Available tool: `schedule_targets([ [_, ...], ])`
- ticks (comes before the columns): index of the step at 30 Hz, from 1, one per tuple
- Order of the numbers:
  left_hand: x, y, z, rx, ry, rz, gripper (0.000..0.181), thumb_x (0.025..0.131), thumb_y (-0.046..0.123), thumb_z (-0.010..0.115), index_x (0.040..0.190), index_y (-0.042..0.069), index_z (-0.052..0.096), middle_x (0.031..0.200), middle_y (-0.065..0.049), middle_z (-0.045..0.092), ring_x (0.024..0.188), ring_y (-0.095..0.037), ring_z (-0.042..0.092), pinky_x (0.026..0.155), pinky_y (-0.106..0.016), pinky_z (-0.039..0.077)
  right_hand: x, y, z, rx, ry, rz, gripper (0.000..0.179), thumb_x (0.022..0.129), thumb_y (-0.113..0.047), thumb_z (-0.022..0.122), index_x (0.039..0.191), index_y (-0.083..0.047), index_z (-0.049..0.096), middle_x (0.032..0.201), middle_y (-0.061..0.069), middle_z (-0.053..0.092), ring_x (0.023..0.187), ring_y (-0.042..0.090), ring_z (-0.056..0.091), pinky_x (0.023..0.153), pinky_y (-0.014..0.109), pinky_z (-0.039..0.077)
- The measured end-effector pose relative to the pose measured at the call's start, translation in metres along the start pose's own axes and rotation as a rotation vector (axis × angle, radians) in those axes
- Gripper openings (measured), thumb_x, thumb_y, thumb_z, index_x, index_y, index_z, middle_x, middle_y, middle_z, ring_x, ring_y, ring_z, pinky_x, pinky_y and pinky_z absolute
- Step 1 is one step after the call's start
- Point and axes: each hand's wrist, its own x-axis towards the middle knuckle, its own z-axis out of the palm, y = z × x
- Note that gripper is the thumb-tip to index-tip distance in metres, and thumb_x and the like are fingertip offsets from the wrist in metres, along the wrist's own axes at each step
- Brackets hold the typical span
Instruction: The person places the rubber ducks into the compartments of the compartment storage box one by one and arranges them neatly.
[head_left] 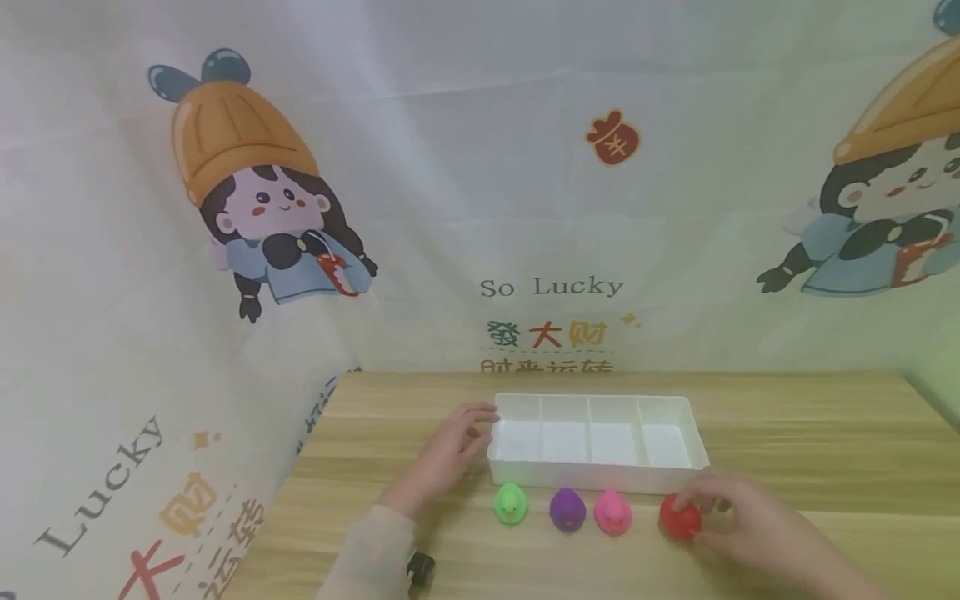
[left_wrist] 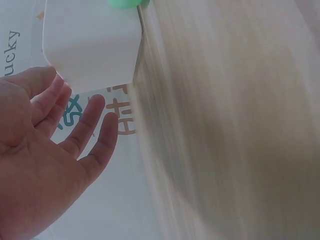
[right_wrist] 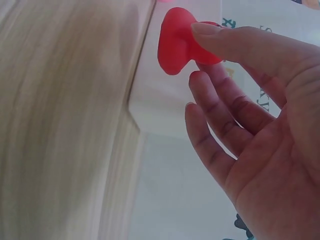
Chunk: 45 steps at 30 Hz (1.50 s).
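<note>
At the right front, my right hand (head_left: 738, 521) pinches a red rubber duck (head_left: 680, 518) between thumb and fingertips. The right wrist view shows the thumb across the red duck (right_wrist: 176, 42), the lower fingers spread loosely below it. My left hand (head_left: 452, 450) is at the left end of a white divided tray (head_left: 592, 475), its relaxed fingers right at the rim. In the left wrist view, thumb and index fingertips meet the tray's corner (left_wrist: 95, 55). Green (head_left: 511, 504), purple (head_left: 567, 510) and pink (head_left: 613, 512) rubber ducks stand in a row before the tray.
The tray has several compartments with bare floors, on a wooden table (head_left: 810, 450). A small black object (head_left: 422, 570) is beside the left sleeve (head_left: 371, 554). A printed cloth (head_left: 450, 167) hangs behind the table and along its left side.
</note>
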Motion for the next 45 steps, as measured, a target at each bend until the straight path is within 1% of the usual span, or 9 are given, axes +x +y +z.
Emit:
schedule_targets([
  [3, 0.001, -0.001, 0.000, -0.007, 0.002, 0.019, 0.031, 0.089, 0.013, 0.052, 0.120, 0.011, 0.049, 0.132, 0.000, 0.038, 0.097, -0.017, 0.049, 0.080, -0.030, 0.043, 0.002, -0.002, -0.002, -0.013, 0.005, 0.010, 0.045, 0.059, -0.007, 0.078, 0.090, -0.033, 0.059, 0.086, -0.020, 0.054, 0.073, 0.003, 0.050, 0.064, 0.026, 0.046],
  [7, 0.000, -0.002, 0.000, -0.007, 0.005, 0.022, 0.031, 0.089, 0.013, 0.052, 0.119, 0.012, 0.049, 0.132, 0.001, 0.038, 0.098, -0.018, 0.049, 0.080, -0.030, 0.043, 0.005, -0.005, -0.003, -0.014, -0.005, 0.007, 0.044, 0.060, -0.010, 0.078, 0.092, -0.034, 0.059, 0.086, -0.020, 0.054, 0.073, 0.004, 0.051, 0.065, 0.026, 0.046],
  [14, -0.002, -0.002, 0.000, -0.005, 0.001, 0.017, 0.031, 0.089, 0.014, 0.051, 0.120, 0.012, 0.049, 0.131, 0.001, 0.038, 0.098, -0.016, 0.049, 0.080, -0.030, 0.043, 0.010, -0.009, -0.001, 0.026, -0.009, -0.024, 0.044, 0.062, -0.009, 0.078, 0.094, -0.031, 0.058, 0.089, -0.019, 0.054, 0.073, 0.006, 0.051, 0.064, 0.025, 0.048],
  [19, -0.001, 0.001, 0.001, -0.009, -0.008, 0.003, 0.030, 0.090, 0.015, 0.050, 0.120, 0.012, 0.048, 0.132, 0.003, 0.037, 0.097, -0.015, 0.048, 0.079, -0.029, 0.044, 0.015, -0.013, -0.001, 0.042, 0.021, -0.095, 0.045, 0.061, -0.007, 0.078, 0.095, -0.029, 0.059, 0.090, -0.017, 0.055, 0.073, 0.006, 0.051, 0.063, 0.025, 0.048],
  [25, -0.003, 0.005, -0.001, -0.008, -0.012, -0.032, 0.030, 0.090, 0.015, 0.050, 0.120, 0.012, 0.048, 0.132, 0.004, 0.037, 0.097, -0.014, 0.048, 0.079, -0.029, 0.043, 0.027, -0.021, 0.002, 0.062, 0.048, -0.164, 0.045, 0.060, -0.006, 0.079, 0.094, -0.028, 0.059, 0.089, -0.016, 0.055, 0.071, 0.005, 0.050, 0.059, 0.023, 0.047],
  [32, -0.003, 0.005, -0.002, -0.002, -0.008, -0.031, 0.030, 0.090, 0.016, 0.050, 0.120, 0.012, 0.048, 0.132, 0.004, 0.037, 0.096, -0.013, 0.048, 0.078, -0.028, 0.044, 0.040, -0.027, 0.006, 0.072, 0.070, -0.203, 0.045, 0.059, -0.008, 0.079, 0.095, -0.027, 0.059, 0.090, -0.014, 0.056, 0.071, 0.005, 0.050, 0.059, 0.023, 0.046],
  [38, -0.001, 0.005, -0.002, 0.003, -0.009, -0.022, 0.030, 0.090, 0.015, 0.051, 0.120, 0.011, 0.049, 0.132, 0.002, 0.037, 0.096, -0.012, 0.048, 0.079, -0.027, 0.044, 0.050, -0.032, 0.012, 0.099, 0.076, -0.211, 0.042, 0.062, -0.009, 0.079, 0.095, -0.026, 0.060, 0.091, -0.013, 0.057, 0.071, 0.007, 0.050, 0.060, 0.023, 0.046],
  [43, -0.001, 0.005, -0.002, 0.000, -0.018, -0.040, 0.031, 0.089, 0.016, 0.052, 0.120, 0.012, 0.049, 0.133, 0.003, 0.036, 0.096, -0.011, 0.048, 0.078, -0.026, 0.044, 0.059, -0.033, 0.018, 0.149, 0.086, -0.245, 0.041, 0.063, -0.006, 0.077, 0.095, -0.023, 0.060, 0.092, -0.010, 0.058, 0.070, 0.009, 0.051, 0.059, 0.024, 0.046],
  [45, -0.002, 0.005, -0.002, -0.003, -0.017, -0.047, 0.031, 0.089, 0.015, 0.052, 0.120, 0.013, 0.049, 0.133, 0.003, 0.036, 0.095, -0.011, 0.048, 0.077, -0.025, 0.044, 0.063, -0.034, 0.021, 0.151, 0.084, -0.244, 0.040, 0.063, -0.006, 0.077, 0.095, -0.023, 0.060, 0.092, -0.010, 0.058, 0.071, 0.009, 0.051, 0.059, 0.025, 0.046],
])
